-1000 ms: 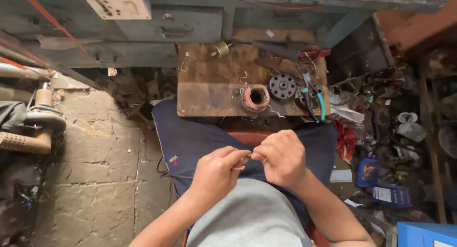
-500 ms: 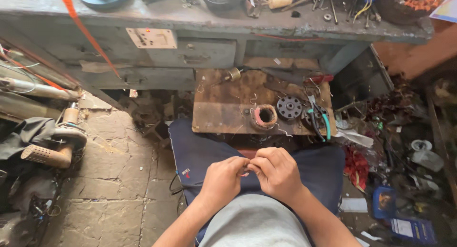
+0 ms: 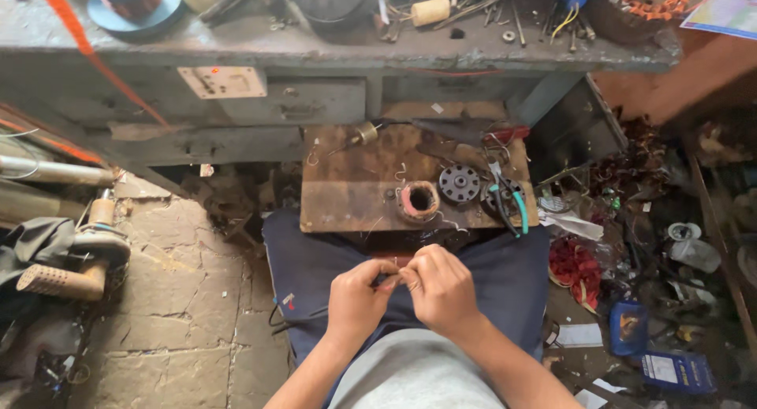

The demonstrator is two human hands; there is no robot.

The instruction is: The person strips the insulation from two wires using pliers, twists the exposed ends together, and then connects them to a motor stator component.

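Both forearms enter from the bottom edge and meet at lower centre, over the lap in dark blue trousers [image 3: 505, 279]. Left hand [image 3: 359, 303] is curled, thumb and forefinger tips pinched together toward the right hand [image 3: 441, 287], which is also curled with fingers [image 3: 418, 277] bent inward. The two hands touch at the fingertips. Pinched between them is one small dark piece [image 3: 389, 280], too small to tell what kind; which hand actually grips it cannot be told.

Just above the hands, centre frame, is one rusty brown flat metal plate [image 3: 355, 192]. On it: one round reddish ring-shaped part [image 3: 419, 200], one dark toothed disc [image 3: 459, 184] just right of it, one pair of teal-handled pliers [image 3: 512, 204] at the plate's right edge. One grey worn counter [image 3: 315, 50] runs across the top. One tan-handled power tool [image 3: 71, 271] lies on the stone floor, left edge.
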